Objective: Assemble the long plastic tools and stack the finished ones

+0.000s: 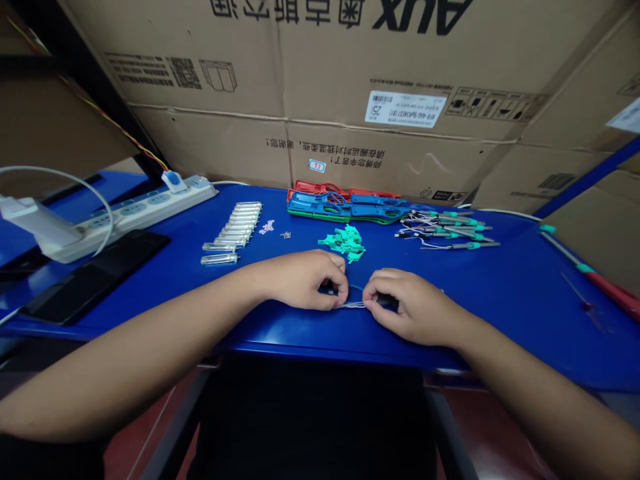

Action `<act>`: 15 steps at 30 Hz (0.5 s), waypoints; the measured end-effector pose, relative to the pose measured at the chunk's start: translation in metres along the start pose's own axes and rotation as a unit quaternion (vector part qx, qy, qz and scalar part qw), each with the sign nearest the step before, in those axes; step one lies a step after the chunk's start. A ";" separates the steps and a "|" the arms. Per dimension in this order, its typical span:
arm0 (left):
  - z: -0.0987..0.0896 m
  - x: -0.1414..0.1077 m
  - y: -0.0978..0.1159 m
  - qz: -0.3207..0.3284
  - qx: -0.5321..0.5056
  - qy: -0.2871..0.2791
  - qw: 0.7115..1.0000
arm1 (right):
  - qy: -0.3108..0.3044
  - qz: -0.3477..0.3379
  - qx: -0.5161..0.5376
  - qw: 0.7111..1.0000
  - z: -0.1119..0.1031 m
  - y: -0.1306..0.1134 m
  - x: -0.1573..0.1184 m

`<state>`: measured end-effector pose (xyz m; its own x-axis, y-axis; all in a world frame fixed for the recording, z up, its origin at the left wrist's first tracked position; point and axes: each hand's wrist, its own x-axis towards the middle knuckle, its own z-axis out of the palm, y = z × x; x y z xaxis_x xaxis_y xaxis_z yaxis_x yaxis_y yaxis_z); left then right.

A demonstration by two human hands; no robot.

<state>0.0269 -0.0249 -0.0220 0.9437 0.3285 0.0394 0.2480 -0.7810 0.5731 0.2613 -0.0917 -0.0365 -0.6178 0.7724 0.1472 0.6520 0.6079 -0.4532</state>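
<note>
From your head, the worn camera faces forward and down, close over your left hand point(303, 280) and right hand point(415, 310) at the near edge of a glossy blue worktop point(505, 300), with tall brown corrugated cardboard cartons point(320, 87) filling the far top of the frame.

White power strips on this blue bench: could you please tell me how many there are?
1: a long white plastic power strip, lying at the back left of the blue bench; another could be hidden.

Dark pieces point(386, 302) held under fingers point(380, 283), mostly hidden, kind unclear.
</note>
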 end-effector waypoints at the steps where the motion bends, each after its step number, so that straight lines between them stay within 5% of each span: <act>1: 0.000 0.000 0.000 -0.001 0.000 0.001 1.000 | 0.002 0.005 0.007 1.000 0.000 0.001 0.000; 10: -0.001 -0.003 0.001 0.013 -0.015 0.002 1.000 | 0.053 0.032 0.049 0.997 0.005 0.004 0.001; 15: 0.002 0.001 -0.001 -0.007 -0.001 0.013 1.000 | 0.040 -0.013 0.036 0.998 0.004 0.002 -0.002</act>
<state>0.0276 -0.0251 -0.0236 0.9343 0.3525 0.0525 0.2601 -0.7750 0.5760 0.2622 -0.0923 -0.0412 -0.5948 0.7707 0.2287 0.6007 0.6152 -0.5106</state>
